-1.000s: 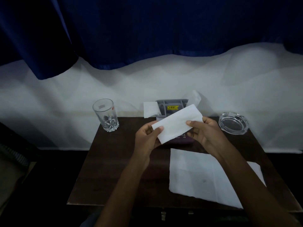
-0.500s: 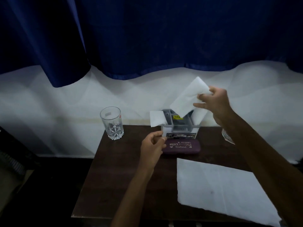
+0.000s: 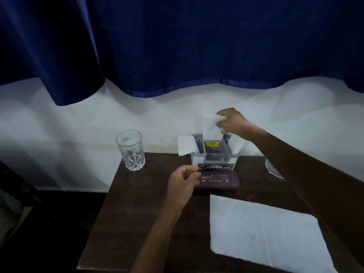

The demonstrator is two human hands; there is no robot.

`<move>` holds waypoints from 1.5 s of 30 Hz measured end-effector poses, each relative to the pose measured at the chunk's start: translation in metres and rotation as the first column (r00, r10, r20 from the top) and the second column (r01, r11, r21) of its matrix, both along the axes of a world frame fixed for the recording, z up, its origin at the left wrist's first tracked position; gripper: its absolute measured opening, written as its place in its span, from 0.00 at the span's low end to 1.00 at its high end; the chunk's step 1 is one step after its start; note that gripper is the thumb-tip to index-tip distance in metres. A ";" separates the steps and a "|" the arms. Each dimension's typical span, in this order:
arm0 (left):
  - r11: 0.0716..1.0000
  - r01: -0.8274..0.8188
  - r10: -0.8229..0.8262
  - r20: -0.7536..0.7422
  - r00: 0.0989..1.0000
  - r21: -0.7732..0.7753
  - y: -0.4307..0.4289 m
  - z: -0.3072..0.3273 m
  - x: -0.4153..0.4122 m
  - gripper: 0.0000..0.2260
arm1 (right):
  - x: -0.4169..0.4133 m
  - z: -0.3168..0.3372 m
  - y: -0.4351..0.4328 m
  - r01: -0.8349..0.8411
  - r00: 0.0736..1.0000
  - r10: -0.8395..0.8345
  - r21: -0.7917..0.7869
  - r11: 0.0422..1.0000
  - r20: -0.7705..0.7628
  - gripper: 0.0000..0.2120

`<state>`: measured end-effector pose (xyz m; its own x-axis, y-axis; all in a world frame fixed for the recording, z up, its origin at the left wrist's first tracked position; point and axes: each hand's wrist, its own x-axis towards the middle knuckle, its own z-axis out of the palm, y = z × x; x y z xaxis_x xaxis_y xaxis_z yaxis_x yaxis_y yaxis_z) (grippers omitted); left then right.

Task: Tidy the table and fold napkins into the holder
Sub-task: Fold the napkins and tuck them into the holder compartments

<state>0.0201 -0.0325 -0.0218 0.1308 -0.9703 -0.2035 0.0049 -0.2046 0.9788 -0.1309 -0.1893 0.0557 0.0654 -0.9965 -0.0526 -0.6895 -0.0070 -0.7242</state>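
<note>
Folded napkin [image 3: 210, 126] stands partly in the holder [image 3: 214, 154], pinched by the right hand [image 3: 232, 123]; left hand [image 3: 183, 182] is loosely curled, empty; one flat napkin [image 3: 262, 231] is not yet folded.

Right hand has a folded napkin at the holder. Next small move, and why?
Likely push the folded napkin straight down: the right hand pinches its top, its lower end is inside the holder, but most of it stands above the rim.
</note>
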 end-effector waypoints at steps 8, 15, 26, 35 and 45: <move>0.999 0.038 -0.039 0.074 0.996 0.009 0.002 -0.003 0.003 0.06 | 0.010 -0.014 0.003 -0.039 0.988 0.050 0.075 0.996 -0.148 0.12; 0.998 0.066 -0.066 0.122 0.990 0.005 -0.001 -0.004 -0.002 0.07 | -0.001 0.000 0.040 -0.024 0.965 -0.029 -0.196 0.980 -0.262 0.24; 0.969 0.225 -0.245 0.390 0.888 0.097 0.010 -0.006 -0.013 0.09 | -0.045 -0.050 0.179 0.051 0.994 -0.058 0.072 0.996 0.097 0.09; 0.838 0.321 -0.537 0.566 0.625 0.441 0.023 -0.018 -0.030 0.19 | -0.046 -0.103 0.167 0.029 0.970 -0.004 0.100 0.995 -0.243 0.11; 0.845 0.355 -0.528 0.520 0.672 0.399 0.020 -0.024 -0.034 0.31 | -0.059 -0.121 0.162 0.030 0.921 0.001 0.074 0.997 -0.389 0.06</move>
